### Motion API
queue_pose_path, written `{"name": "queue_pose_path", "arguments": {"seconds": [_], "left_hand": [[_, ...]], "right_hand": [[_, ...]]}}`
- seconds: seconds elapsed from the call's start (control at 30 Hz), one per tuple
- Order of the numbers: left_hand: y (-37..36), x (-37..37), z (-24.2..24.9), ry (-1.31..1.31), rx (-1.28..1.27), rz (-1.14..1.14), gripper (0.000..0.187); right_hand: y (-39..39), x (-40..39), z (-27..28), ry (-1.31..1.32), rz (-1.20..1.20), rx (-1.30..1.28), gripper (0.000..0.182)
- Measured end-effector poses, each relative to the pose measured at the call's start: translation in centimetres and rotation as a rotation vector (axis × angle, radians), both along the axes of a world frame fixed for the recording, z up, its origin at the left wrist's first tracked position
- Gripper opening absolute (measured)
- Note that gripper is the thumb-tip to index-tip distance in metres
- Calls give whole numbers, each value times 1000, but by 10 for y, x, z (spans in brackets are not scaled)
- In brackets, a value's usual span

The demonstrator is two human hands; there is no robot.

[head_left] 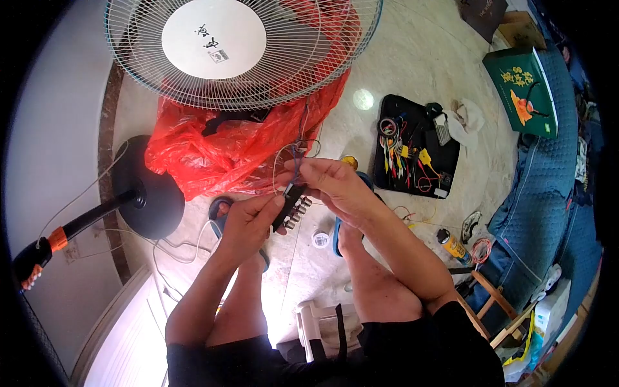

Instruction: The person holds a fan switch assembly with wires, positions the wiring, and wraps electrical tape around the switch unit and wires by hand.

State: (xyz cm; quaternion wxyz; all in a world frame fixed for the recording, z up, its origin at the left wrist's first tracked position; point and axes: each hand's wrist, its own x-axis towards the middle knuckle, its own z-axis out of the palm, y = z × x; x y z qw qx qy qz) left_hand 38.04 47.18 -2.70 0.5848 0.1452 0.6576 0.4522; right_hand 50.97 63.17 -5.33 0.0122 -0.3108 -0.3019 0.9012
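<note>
My left hand [248, 222] grips the black block [290, 205] between thumb and fingers, its silver cylinders [296, 214] toward the lower right. My right hand [336, 188] pinches the thin wires [297, 153] at the block's upper end. The block is above the floor [290, 258], near the red plastic bag [213, 155]; the tool case [393, 177] lies right of both hands.

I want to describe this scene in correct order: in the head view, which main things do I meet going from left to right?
Round black stand base, bare left hand, black block with silvery metal parts, open black case with coloured leads, green printed box.
</note>
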Motion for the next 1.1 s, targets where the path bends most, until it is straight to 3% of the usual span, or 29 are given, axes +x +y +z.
{"name": "queue_pose_path", "arguments": {"seconds": [0.27, 0.47, 0.67, 0.87, 1.1], "left_hand": [[-1, -2, 1, -41, -6, 43, 34], [-1, -4, 1, -27, -61, -29, 32], [7, 0, 8, -60, -41, 14, 31], [5, 2, 6, -42, -27, -27, 31], [5, 3, 7, -46, -2, -58, 31]], "right_hand": [[2, 3, -5, -87, 29, 208, 30], [-4, 2, -7, -102, -43, 226, 27], [-10, -1, -5, -62, -151, 22, 24], [-12, -2, -4, -53, -105, 141, 26], [-12, 0, -8, -108, -85, 76, 29]]}}
